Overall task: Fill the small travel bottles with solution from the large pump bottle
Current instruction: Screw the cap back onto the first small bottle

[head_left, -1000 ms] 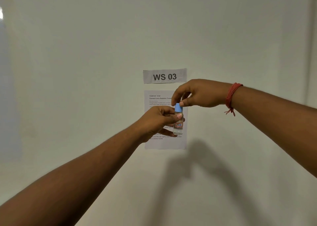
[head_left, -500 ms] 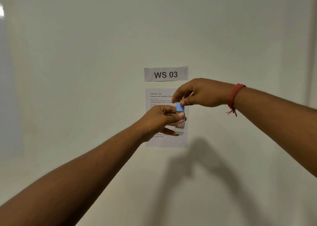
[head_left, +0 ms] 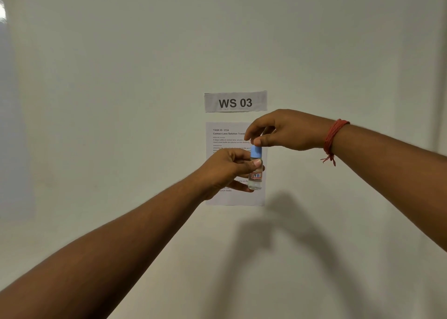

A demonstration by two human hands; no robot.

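Observation:
I hold a small clear travel bottle (head_left: pixel 256 180) upright in front of the wall. It carries a red-edged label and clear liquid shows in its lower part. My left hand (head_left: pixel 227 168) grips the bottle's body, thumb across the front. The bottle's light blue cap (head_left: pixel 256 152) is at its top. My right hand (head_left: pixel 283 131) is just above the cap, thumb and fingertips curled at its upper edge. The large pump bottle is not in view.
A white wall fills the view. A paper sign reading WS 03 (head_left: pixel 235 101) is stuck to it, with a printed task sheet (head_left: pixel 225 139) below, partly hidden by my hands. A red thread band (head_left: pixel 335 137) circles my right wrist.
My right hand's fingertips have risen from around the blue cap to its top edge, showing more of the cap. Both hands and the bottle stay in nearly the same place.

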